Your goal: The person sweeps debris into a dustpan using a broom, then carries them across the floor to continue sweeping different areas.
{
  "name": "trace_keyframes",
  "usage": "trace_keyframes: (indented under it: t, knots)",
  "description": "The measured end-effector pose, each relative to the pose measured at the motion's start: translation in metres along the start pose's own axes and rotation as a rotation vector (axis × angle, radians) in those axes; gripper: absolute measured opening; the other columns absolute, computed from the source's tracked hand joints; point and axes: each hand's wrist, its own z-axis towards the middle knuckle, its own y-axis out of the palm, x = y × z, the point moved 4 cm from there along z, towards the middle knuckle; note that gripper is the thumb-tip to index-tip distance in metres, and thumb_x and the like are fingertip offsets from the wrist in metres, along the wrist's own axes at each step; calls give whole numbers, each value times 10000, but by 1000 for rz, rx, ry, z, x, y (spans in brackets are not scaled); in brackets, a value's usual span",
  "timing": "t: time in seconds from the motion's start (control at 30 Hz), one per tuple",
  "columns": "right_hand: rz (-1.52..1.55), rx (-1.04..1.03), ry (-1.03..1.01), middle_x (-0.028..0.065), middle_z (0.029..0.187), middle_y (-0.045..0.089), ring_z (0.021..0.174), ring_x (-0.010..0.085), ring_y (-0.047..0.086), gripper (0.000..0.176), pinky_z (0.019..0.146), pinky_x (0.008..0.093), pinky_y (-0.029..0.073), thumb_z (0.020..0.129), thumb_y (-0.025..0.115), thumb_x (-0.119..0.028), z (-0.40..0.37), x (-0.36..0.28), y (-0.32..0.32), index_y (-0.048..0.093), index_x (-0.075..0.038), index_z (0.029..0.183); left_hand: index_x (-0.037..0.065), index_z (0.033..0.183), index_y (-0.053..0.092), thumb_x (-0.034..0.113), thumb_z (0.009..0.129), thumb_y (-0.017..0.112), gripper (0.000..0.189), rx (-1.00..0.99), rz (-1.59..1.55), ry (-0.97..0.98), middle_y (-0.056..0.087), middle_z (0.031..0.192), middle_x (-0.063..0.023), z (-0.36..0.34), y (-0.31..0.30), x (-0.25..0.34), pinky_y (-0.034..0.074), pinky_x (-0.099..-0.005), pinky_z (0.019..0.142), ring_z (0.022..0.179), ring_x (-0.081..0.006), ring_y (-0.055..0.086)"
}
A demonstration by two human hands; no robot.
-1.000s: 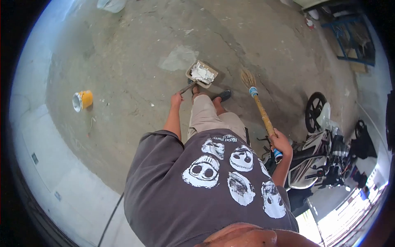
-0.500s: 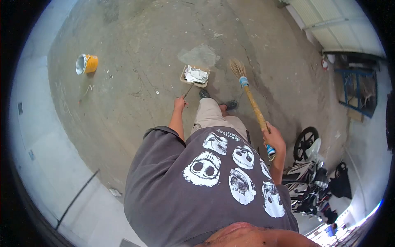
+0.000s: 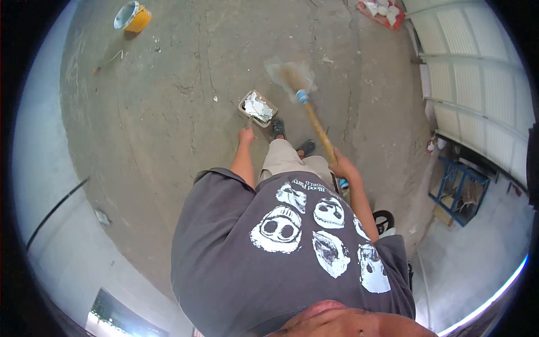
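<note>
My left hand (image 3: 246,135) is closed round the thin handle of a tan, box-shaped dustpan (image 3: 269,103). White flaky scraps (image 3: 257,106) lie inside it. My right hand (image 3: 344,168) grips a broom (image 3: 317,124) by its yellowish stick, near the blue-banded top end. The broom's bristles (image 3: 293,77) reach over a pale patch (image 3: 273,69) on the concrete floor, a little beyond and right of the dustpan. Whether they touch the floor is hard to tell. Both dark shoes show just behind the dustpan.
A yellow bucket (image 3: 136,18) stands far left. Red-and-white bags (image 3: 386,12) lie at the far right beside the ribbed shutter (image 3: 457,73). A blue metal frame (image 3: 459,191) is against the right wall, and a motorcycle wheel (image 3: 383,220) shows behind my right arm.
The broom has swung left and its bristles now lie over the pale patch. The dustpan has turned slightly in my left hand. My view has shifted, bringing the red-and-white bags into sight.
</note>
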Motion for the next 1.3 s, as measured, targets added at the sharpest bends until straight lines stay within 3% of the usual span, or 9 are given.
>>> trace_keyframes:
  t: [0.23,0.3,0.4,0.5,0.73,0.83,0.9,1.03,1.3]
  knots:
    - [-33,-280,-142,267,1213,554,1157,380,522,657,969,407,412,780,627,-294,-65,-9,-9,420,-23,1342,-168,1265,392,302,914,474,592,-50,-106,-128,645,981,-243,-25,3,-26,532,-331,612,631,-245,685]
    - [26,-288,-131,267,1221,550,1173,376,512,649,980,403,403,780,631,-300,-76,-27,-30,436,-25,1335,-165,1260,394,311,914,476,595,-5,-62,50,635,1015,-251,-16,7,-35,535,-332,624,634,-243,686]
    - [-205,-148,-229,245,1110,615,1000,353,616,645,864,393,475,781,614,-264,-89,-67,-81,421,-40,1354,-167,1247,404,305,912,476,583,24,-179,-87,623,1036,-265,-20,4,-37,536,-328,646,636,-240,686]
    - [-71,-204,-62,141,745,630,499,186,598,637,498,341,485,773,596,-129,-87,-109,-125,388,-39,1368,-160,1198,452,300,909,478,544,106,-142,-4,645,963,-257,-22,0,-36,534,-340,662,627,-253,684]
    - [-281,-77,-295,173,792,638,510,204,613,632,520,343,507,774,590,-140,32,-127,-146,383,-24,1360,-115,1136,519,355,918,465,521,182,-265,-120,664,830,-213,-81,-12,-23,507,-362,696,665,-242,682]
    - [-442,-17,-429,229,855,649,612,298,653,660,605,410,531,770,592,-162,80,-133,-144,352,-22,1369,-108,1125,532,376,919,456,532,264,-342,-189,661,836,-228,-83,13,-44,505,-374,712,648,-237,678]
    - [-671,9,-419,295,991,619,902,422,618,656,798,501,483,777,538,-180,83,-134,-130,345,-6,1380,-131,1079,536,347,909,462,513,287,-295,-160,666,788,-227,-66,46,-72,523,-367,683,604,-289,676]
    - [-859,-6,-370,292,950,627,889,441,614,664,801,501,489,774,515,-154,66,-102,-131,320,-16,1394,-143,1067,528,368,911,458,539,389,-303,2,665,757,-225,-36,111,-103,526,-368,655,596,-287,674]
    - [-1030,-450,-499,248,911,647,670,349,648,666,652,430,526,794,563,-206,34,-144,-213,324,-60,1398,-170,1046,509,420,929,457,604,428,-737,-277,663,770,-199,-57,124,-43,514,-347,534,560,-231,664]
